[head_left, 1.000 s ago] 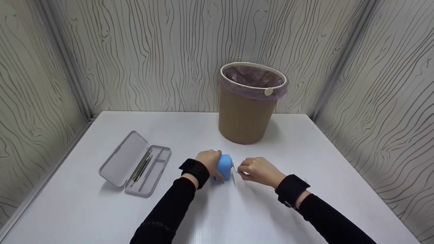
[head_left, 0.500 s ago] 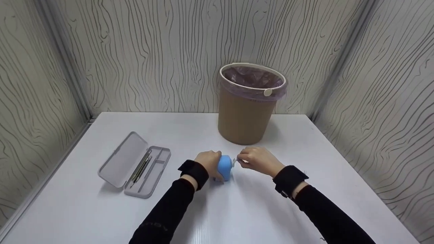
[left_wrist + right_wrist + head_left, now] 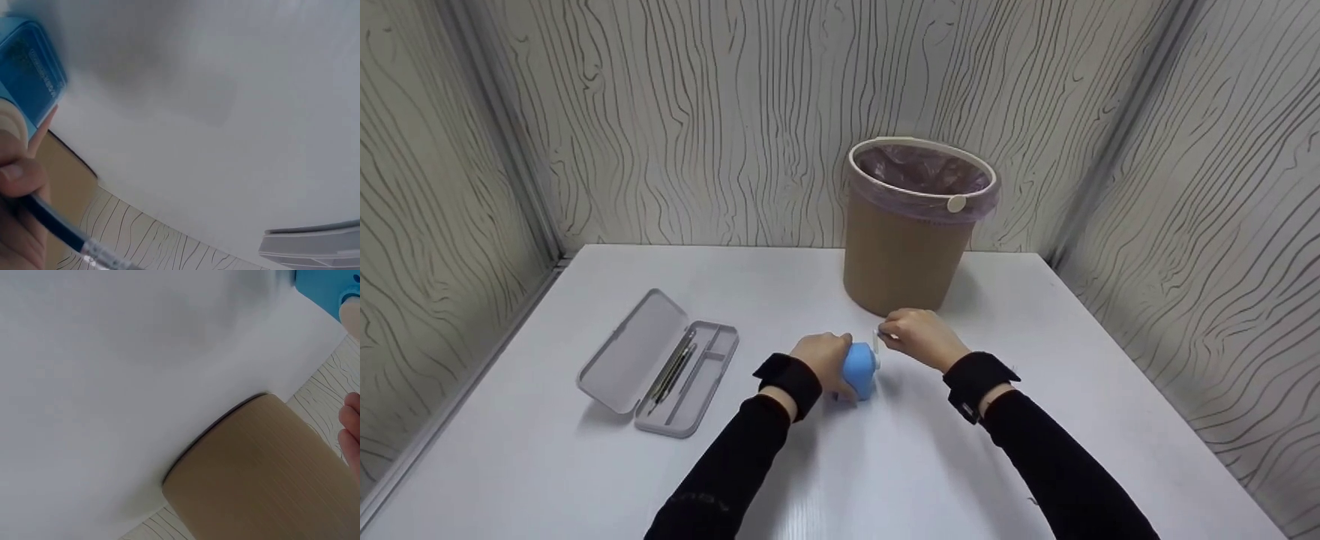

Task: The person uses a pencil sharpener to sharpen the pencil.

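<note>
1. The sharpener [image 3: 859,371] is set on the desk [image 3: 825,480] between the hands, nearer than the bin [image 3: 904,262].
2. It is gripped by the left hand [image 3: 819,361], fingers curled; the crank [image 3: 876,343] is pinched in the right hand's [image 3: 921,336] fingers.
3. For even sharpening, the body should be held firmly, the pencil [image 3: 56,224] kept straight and the crank turned steadily.
4. The pencil's tip is hidden; in the right-wrist view, the right hand is mostly cut off.
</note>
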Available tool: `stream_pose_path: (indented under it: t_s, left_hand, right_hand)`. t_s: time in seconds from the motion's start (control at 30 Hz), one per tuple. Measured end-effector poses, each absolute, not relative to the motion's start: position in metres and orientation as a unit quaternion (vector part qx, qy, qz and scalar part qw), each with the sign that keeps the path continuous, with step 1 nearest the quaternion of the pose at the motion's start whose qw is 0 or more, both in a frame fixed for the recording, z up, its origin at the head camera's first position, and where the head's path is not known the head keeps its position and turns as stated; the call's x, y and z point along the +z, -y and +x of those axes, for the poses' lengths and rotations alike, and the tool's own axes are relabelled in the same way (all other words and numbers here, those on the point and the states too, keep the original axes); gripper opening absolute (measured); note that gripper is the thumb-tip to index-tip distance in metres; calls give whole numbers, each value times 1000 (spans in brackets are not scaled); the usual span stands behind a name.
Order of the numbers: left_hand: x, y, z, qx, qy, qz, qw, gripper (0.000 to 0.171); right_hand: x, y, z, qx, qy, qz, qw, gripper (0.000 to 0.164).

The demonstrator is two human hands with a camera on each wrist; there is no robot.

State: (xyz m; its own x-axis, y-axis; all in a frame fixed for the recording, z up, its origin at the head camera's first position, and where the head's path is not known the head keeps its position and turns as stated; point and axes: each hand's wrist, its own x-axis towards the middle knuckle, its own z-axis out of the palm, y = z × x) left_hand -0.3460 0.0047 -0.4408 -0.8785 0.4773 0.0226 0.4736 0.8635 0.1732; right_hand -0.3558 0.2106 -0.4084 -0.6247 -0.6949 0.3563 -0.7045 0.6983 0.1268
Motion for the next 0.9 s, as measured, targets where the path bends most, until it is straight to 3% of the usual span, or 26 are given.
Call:
stream_pose_path:
  t_s: [0.47, 0.9]
  left_hand:
    - [-442, -3, -347, 76, -961, 265, -2, 76]
    - [-441, -3, -347, 84, -960, 266, -10, 77]
  right_hand:
    - [-425, -205, -362, 20, 918, 352, 184, 5]
    - [-430, -201, -362, 13, 928, 333, 168, 7]
